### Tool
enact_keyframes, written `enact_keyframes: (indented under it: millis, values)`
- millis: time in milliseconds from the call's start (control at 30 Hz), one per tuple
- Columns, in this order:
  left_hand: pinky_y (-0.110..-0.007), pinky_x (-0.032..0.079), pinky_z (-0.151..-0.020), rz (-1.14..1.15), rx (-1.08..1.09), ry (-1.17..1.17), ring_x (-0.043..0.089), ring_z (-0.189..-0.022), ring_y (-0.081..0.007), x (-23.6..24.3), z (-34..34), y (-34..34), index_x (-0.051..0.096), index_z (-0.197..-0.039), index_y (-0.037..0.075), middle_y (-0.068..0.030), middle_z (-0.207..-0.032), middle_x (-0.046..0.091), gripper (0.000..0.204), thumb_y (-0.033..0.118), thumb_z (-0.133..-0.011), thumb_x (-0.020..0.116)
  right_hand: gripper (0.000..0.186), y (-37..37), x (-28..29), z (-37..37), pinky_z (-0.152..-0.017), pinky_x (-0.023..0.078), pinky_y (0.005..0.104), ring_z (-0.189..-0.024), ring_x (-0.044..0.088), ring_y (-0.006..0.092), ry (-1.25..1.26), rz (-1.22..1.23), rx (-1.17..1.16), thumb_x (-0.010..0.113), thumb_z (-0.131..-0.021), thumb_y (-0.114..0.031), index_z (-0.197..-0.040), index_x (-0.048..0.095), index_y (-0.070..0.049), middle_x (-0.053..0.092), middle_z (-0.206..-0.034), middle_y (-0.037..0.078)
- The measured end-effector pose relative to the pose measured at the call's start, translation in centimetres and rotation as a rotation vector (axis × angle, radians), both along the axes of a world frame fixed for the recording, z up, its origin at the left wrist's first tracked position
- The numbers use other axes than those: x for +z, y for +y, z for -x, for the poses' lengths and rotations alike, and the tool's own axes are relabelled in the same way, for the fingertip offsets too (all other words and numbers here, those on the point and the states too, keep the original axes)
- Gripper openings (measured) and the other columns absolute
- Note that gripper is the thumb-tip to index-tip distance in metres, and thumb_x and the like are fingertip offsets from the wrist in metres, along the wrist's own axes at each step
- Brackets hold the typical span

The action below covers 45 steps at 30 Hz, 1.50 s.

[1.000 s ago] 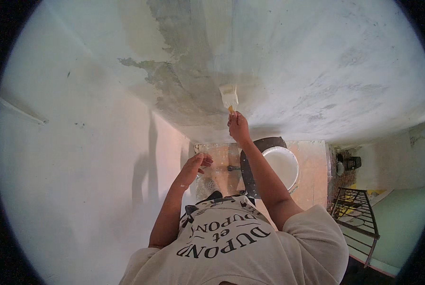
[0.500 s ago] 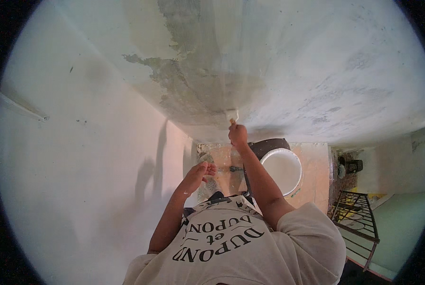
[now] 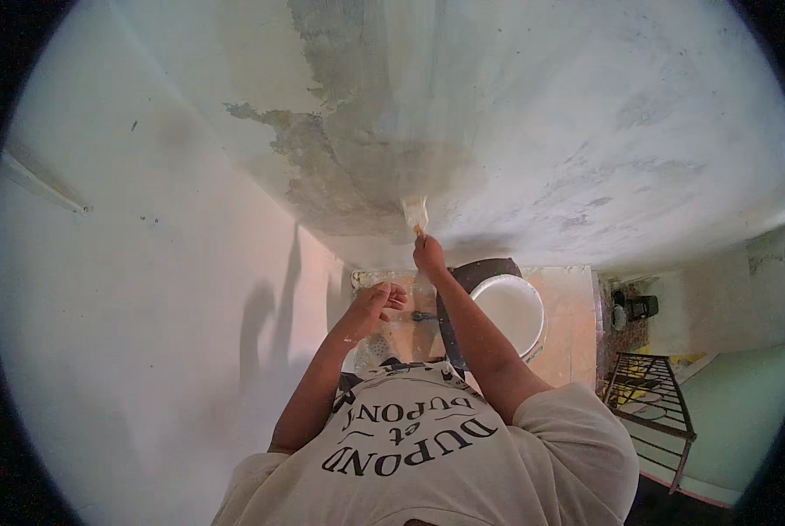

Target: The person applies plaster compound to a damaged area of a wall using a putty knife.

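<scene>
My right hand [image 3: 428, 256] grips the handle of a flat paintbrush [image 3: 416, 213], its pale bristles pointing up against the wall in front of me [image 3: 515, 175]. Around the brush the wall is grey and damp-looking, with whiter streaks above. My left hand [image 3: 382, 302] hangs in the air left of my right forearm, fingers loosely bent and apart, holding nothing. Beneath my right forearm stands a round white bucket [image 3: 508, 278] with whitish contents; the forearm covers part of its left side.
A dark, curved object [image 3: 483, 270] sits beside the bucket on the tiled surface [image 3: 570, 307]. The pale side wall [image 3: 173, 333] runs close on my left. At the right are a dark metal rack [image 3: 651, 394] and a black container [image 3: 643, 307].
The brush has tilted, and more of its bristles show against the wall. My right hand has shifted slightly left and down in the picture. The whole view has moved a little.
</scene>
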<state>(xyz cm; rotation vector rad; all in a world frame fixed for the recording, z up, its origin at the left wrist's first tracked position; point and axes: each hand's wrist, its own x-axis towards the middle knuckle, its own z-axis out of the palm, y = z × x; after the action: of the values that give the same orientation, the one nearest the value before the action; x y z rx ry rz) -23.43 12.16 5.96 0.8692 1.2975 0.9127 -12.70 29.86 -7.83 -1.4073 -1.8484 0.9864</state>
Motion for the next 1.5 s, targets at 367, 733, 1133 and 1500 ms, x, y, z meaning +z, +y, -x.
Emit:
enact_keyframes:
  millis: [367,733,1133,1500]
  values:
    - [-0.028,0.042,-0.074,-0.05,0.038,0.001,0.055,-0.09,-0.0114,2.0,-0.1,-0.5,0.055,-0.108,0.008,-0.0015,-0.099,0.059,0.049,0.05,-0.094,0.032,0.041,0.5,14.5,0.2,-0.043,0.039,0.0411,-0.039,0.047,0.0282,0.166,0.312,-0.041,0.04,-0.094,-0.026,-0.07,0.052,0.005,0.051,-0.055,0.016]
    - [-0.031,0.044,-0.077,-0.138,0.01,0.026,0.057,-0.095,-0.0161,3.5,-0.5,0.9,0.053,-0.108,0.006,-0.0053,-0.104,0.058,0.06,0.06,-0.089,0.033,0.034,1.1,21.8,1.0,-0.059,0.041,0.049,-0.067,0.054,0.0424,0.17,-0.319,-0.046,0.038,-0.093,-0.021,-0.075,0.052,0.005,0.054,-0.066,0.025]
    - [-0.032,0.044,-0.077,-0.194,0.071,-0.02,0.058,-0.095,-0.0162,4.0,0.1,0.1,0.053,-0.109,0.006,-0.0057,-0.105,0.059,0.052,0.052,-0.093,0.035,0.035,-0.5,18.5,1.1,-0.035,0.037,0.0345,-0.04,0.048,0.019,0.277,0.373,0.066,0.044,-0.087,-0.022,-0.065,0.049,0.004,0.047,-0.052,0.009]
    - [-0.03,0.044,-0.074,-0.212,0.12,-0.051,0.058,-0.092,-0.016,4.0,0.5,0.0,0.054,-0.107,0.006,-0.0058,-0.101,0.059,0.049,0.05,-0.093,0.038,0.027,-1.2,31.2,4.2,-0.06,0.04,0.048,-0.066,0.054,0.0418,0.312,-0.269,0.131,0.041,-0.09,-0.014,-0.074,0.048,0.006,0.053,-0.067,0.025]
